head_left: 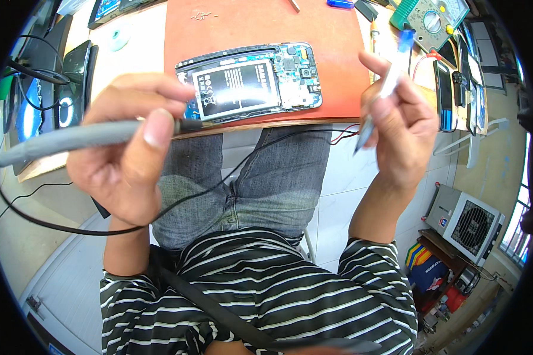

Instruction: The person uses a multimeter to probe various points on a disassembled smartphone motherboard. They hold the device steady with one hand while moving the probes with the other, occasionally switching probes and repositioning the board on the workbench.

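An opened phone (pixel 249 86), its battery (pixel 236 90) and green-blue circuit board (pixel 296 74) exposed, lies on an orange mat (pixel 337 89) near the table's front edge. My left hand (pixel 130 145) is closed round the grey handle of a soldering iron (pixel 83 137). Its thin tip points right, by the phone's lower left edge; whether it touches cannot be made out. To the right of the phone, my right hand (pixel 400 121) pinches a slim silver tool (pixel 389 83) with a blue upper end and a dark pointed tip. Motion blur hides its exact kind.
A black cable (pixel 213 189) loops from the iron across my lap. Several small screws (pixel 204 16) lie on the mat's far part. A green multimeter (pixel 432 23) and a dark phone (pixel 445 94) are at the right. Dark devices (pixel 77 89) lie at the left.
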A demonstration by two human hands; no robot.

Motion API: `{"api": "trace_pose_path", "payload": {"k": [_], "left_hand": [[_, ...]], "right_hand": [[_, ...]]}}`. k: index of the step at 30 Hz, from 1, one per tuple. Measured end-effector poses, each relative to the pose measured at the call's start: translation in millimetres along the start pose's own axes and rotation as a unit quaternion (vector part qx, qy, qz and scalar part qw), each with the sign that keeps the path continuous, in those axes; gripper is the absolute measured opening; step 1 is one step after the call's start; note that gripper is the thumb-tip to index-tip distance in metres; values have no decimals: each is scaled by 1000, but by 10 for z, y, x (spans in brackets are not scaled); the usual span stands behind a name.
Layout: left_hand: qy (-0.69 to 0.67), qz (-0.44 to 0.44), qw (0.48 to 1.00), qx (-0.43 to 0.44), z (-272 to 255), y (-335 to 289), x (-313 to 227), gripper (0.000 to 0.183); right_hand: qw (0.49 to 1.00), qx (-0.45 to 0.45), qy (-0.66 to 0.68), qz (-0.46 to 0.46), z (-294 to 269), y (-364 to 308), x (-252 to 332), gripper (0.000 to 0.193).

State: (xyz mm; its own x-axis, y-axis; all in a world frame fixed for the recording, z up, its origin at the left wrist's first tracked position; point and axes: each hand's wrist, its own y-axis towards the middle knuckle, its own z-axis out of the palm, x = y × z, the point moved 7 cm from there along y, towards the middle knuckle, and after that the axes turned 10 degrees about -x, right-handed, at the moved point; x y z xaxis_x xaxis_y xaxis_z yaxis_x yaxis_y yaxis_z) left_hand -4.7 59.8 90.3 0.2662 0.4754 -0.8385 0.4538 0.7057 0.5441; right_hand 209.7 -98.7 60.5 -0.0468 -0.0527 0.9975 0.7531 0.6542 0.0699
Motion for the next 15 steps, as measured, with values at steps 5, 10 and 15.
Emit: {"api": "trace_pose_path", "payload": {"k": [5,10,15], "left_hand": [[-81,-126,983,102,228,-367,110,11],[-122,-275,948,104,447,-567,241,16],[-49,-275,942,184,693,-634,215,30]], "right_hand": [[973,51,209,80,-4,-379,-185,62],[826,72,538,149,-10,-505,-336,48],[806,113,559,155,262,-691,-367,26]]}}
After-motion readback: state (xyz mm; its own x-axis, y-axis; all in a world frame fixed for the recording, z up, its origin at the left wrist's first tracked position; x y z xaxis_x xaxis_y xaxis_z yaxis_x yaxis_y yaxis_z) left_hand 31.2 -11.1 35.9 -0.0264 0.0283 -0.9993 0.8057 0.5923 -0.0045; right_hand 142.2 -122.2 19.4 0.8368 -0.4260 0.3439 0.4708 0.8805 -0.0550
